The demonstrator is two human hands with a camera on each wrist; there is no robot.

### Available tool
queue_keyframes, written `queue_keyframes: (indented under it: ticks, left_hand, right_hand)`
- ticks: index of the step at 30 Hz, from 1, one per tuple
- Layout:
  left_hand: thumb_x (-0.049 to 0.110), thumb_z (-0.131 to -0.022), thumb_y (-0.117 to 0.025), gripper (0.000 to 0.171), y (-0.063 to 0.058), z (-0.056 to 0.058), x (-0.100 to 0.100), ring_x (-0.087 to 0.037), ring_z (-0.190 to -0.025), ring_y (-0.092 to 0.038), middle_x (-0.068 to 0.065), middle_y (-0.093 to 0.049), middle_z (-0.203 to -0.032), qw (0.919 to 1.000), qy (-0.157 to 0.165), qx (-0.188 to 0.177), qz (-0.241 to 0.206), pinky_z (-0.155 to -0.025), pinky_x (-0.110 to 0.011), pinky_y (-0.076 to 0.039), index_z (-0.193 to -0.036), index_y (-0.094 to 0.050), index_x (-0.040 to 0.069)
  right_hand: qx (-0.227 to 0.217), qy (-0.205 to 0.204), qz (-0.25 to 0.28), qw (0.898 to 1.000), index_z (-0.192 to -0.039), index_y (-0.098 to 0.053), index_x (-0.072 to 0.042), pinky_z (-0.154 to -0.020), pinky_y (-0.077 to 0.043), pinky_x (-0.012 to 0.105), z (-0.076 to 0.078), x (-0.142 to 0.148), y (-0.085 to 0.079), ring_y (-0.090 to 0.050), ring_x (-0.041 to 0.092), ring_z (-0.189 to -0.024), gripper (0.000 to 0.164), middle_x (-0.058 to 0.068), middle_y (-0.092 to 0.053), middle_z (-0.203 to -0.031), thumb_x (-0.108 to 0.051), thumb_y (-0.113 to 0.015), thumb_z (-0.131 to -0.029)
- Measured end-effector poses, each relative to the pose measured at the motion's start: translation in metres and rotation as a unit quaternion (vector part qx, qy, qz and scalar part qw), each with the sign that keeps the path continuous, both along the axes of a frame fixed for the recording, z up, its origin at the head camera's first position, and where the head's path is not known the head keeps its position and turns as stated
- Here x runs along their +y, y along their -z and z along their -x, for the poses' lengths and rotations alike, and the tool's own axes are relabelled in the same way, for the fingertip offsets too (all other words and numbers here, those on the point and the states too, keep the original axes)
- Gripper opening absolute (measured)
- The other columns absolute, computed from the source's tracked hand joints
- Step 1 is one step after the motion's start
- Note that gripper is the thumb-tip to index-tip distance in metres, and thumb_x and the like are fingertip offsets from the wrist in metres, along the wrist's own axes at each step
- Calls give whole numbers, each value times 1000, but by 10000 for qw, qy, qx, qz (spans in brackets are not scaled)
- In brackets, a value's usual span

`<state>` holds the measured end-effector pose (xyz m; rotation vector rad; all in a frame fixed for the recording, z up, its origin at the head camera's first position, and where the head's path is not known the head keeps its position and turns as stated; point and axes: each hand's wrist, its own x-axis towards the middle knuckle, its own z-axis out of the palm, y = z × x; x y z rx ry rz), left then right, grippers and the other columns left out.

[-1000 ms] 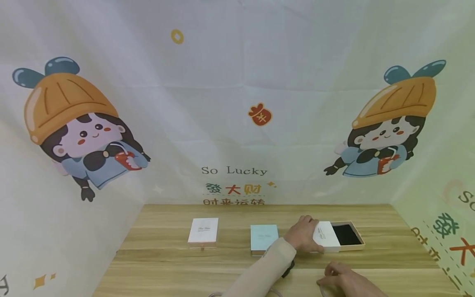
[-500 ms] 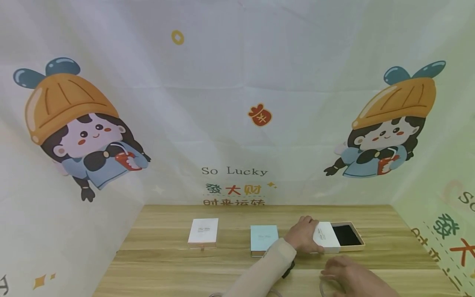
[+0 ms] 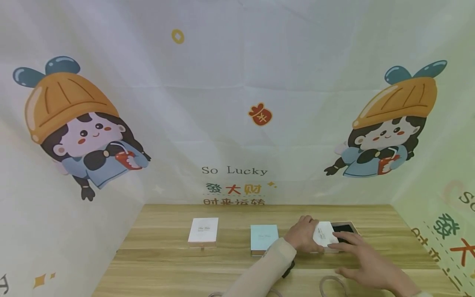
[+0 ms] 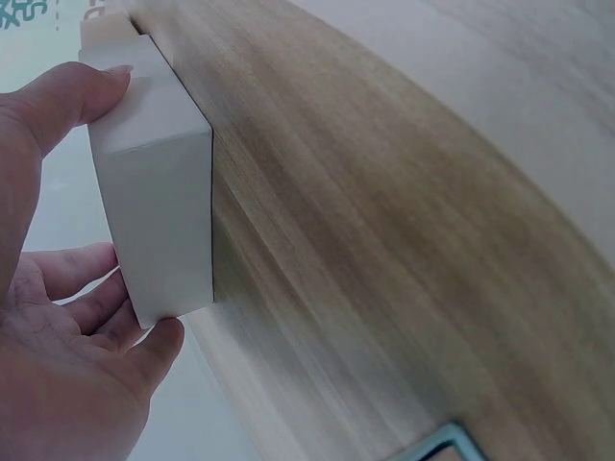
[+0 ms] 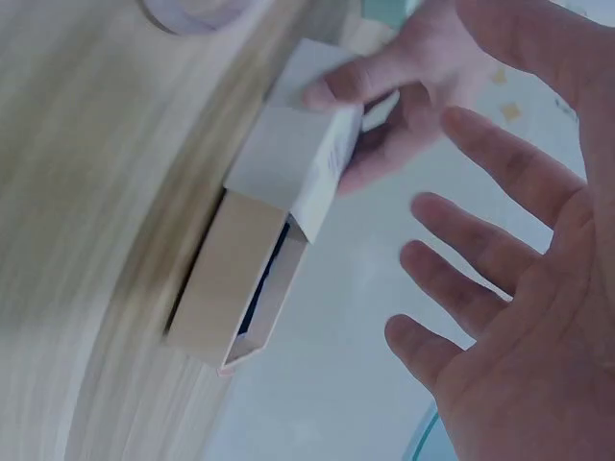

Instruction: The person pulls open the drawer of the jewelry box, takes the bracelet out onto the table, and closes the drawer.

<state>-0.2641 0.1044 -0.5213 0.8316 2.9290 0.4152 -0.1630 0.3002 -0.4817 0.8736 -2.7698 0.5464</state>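
A white drawer box [image 3: 325, 233] lies at the right of the table, its drawer [image 5: 226, 274] partly pulled out to the right. The black lining [image 3: 342, 228] shows inside the drawer. My left hand [image 3: 302, 236] grips the closed left end of the white sleeve, thumb on the near side and fingers on the far side, as the left wrist view also shows. My right hand [image 3: 371, 262] is spread, fingers straight, in front of the drawer. In the right wrist view that hand [image 5: 524, 279] holds nothing and stands apart from the box.
A pale blue box [image 3: 264, 237] stands left of my left forearm, and another white box [image 3: 203, 231] farther left. A pale, translucent loop [image 3: 332, 278] lies near the front edge. Other loops show partly by my left sleeve. A printed cloth [image 3: 237, 144] walls the table.
My right hand has left the pale loop at the front edge and moved up to the drawer, its fingers spreading. The left hand and the box have stayed in place.
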Motion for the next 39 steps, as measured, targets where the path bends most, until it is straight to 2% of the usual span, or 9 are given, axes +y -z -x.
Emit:
queue_keyframes:
  ticks: [4,8,12,15,20,26,33,36,39]
  left_hand:
    - [53,-78,-84,85,1,1,1,-3,-122,-49,9,-54,-139,10000,-39,0,-37,-99,-14,-45,-149,-51,20]
    - [52,-77,-85,84,2,2,1,-3,-120,-49,9,-55,-137,10000,-60,-8,-63,-97,-14,-45,-148,-52,20]
    - [52,-78,-85,84,0,1,0,-3,-119,-48,9,-55,-137,10000,-19,-39,-79,-96,-13,-45,-147,-52,20]
    - [52,-78,-84,84,1,1,-1,-3,-118,-48,8,-55,-137,10000,23,-31,-72,-95,-13,-44,-148,-52,19]
    - [52,-78,-84,84,1,1,-1,-3,-118,-48,8,-54,-138,9999,41,-33,-106,-95,-13,-44,-148,-51,20]
    - [52,-78,-84,84,0,1,-2,-4,-119,-48,8,-54,-139,9999,46,-28,-135,-96,-13,-44,-148,-51,19]
    - [52,-79,-84,85,0,1,-2,-5,-124,-48,8,-53,-141,9999,45,-40,-123,-99,-14,-44,-149,-51,19]
    - [52,-79,-84,85,0,0,-2,-5,-124,-48,7,-53,-142,9999,43,-50,-128,-99,-14,-44,-149,-50,19]
    - [52,-79,-84,85,-1,0,-2,-5,-123,-48,7,-53,-142,9999,60,-64,-137,-99,-14,-44,-149,-51,19]
  right_hand:
    - [195,136,669,9975,-136,-65,-24,-90,-52,62,9,6,-4,-48,39,-129,62,11,-52,-148,-28,-89,-79]
    - [-572,507,1257,9891,-147,-54,-16,-85,-53,69,20,14,-16,-46,54,-132,68,25,-41,-156,-26,-83,-86]
    - [-1278,985,1586,9741,-155,-41,-8,-86,-57,63,29,23,-22,-45,61,-133,73,32,-33,-160,-32,-74,-95]
    - [-1798,1262,1939,9561,-160,-30,-8,-82,-61,53,36,30,-24,-48,59,-132,76,32,-28,-161,-34,-67,-100]
    - [-2451,1689,2722,9150,-161,-20,-1,-72,-64,42,49,44,-22,-58,51,-125,77,38,-26,-159,-39,-56,-105]
    - [-2981,2136,2841,8859,-158,-19,9,-75,-64,41,65,64,-17,-67,43,-118,86,41,-32,-155,-56,-41,-106]
    - [-3285,2644,2727,8648,-156,-22,14,-76,-62,38,76,81,-10,-77,16,-93,102,31,-60,-139,-71,-36,-100]
    - [-3338,2766,2747,8583,-153,-28,16,-72,-59,34,79,87,-3,-74,8,-83,97,16,-76,-115,-67,-34,-103]
    - [-3405,2799,2775,8537,-146,-36,20,-68,-57,30,81,92,6,-72,6,-77,88,-1,-79,-94,-59,-30,-107]
